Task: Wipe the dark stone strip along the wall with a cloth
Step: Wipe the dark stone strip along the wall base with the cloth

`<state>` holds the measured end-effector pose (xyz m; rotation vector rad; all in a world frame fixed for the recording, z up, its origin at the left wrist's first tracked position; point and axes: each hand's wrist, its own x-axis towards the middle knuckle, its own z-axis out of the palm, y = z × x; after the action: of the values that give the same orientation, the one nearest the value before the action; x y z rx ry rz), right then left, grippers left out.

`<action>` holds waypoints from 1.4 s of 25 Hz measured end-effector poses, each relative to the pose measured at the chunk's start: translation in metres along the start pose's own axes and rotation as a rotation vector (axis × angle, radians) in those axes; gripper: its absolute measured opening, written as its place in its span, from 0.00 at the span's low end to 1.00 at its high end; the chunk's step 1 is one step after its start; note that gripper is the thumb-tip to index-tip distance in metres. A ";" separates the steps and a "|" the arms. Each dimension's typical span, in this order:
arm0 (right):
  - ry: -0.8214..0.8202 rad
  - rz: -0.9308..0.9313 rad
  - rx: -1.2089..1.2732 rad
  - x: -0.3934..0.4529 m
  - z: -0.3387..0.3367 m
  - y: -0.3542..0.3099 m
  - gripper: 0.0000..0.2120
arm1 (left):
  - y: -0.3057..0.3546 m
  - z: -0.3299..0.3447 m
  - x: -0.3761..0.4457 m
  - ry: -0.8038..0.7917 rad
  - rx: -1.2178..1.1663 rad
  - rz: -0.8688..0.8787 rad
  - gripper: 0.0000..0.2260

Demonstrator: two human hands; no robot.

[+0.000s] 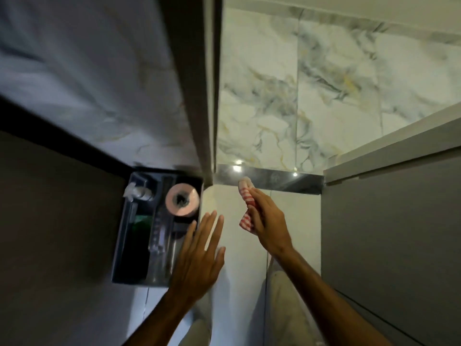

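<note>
A glossy dark stone strip [279, 179] runs along the foot of the marble wall, between a grey frame on the left and a grey cabinet on the right. My right hand [268, 221] grips a red-and-white striped cloth [247, 196], and the cloth's bunched tip presses on the strip near its left end. My left hand [199, 255] hovers lower left of it, fingers spread, holding nothing, over the pale floor tile.
A dark caddy [119, 245] on the left holds a pink toilet roll [182, 199], a pump bottle [138, 193] and something green. A grey cabinet [389, 245] closes the right side. A vertical grey frame [207, 96] divides the walls. My knees show below.
</note>
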<state>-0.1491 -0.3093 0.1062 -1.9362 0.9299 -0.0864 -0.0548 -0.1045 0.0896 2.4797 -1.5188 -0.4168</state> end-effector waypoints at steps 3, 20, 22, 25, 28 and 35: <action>0.035 0.061 0.007 0.035 -0.027 0.056 0.25 | 0.035 0.025 0.062 -0.103 -0.022 -0.026 0.29; -0.052 0.401 0.070 0.261 0.184 0.454 0.23 | -0.042 0.518 0.237 -0.177 0.161 -0.317 0.31; 0.071 -0.013 -0.384 0.273 0.209 0.496 0.23 | -0.067 0.559 0.247 -0.095 0.209 -0.311 0.30; 0.212 -0.246 -0.578 0.296 0.233 0.538 0.25 | -0.096 0.603 0.251 0.045 0.208 -0.268 0.30; 0.220 -0.294 -0.619 0.303 0.238 0.553 0.27 | -0.102 0.615 0.249 0.096 0.163 -0.262 0.31; 0.236 0.066 -0.567 0.291 0.185 0.548 0.32 | -0.094 0.603 0.252 0.087 0.065 -0.314 0.31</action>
<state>-0.1775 -0.5010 -0.5122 -2.4489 1.2745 -0.0119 -0.0736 -0.3029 -0.5395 2.7564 -1.1292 -0.3075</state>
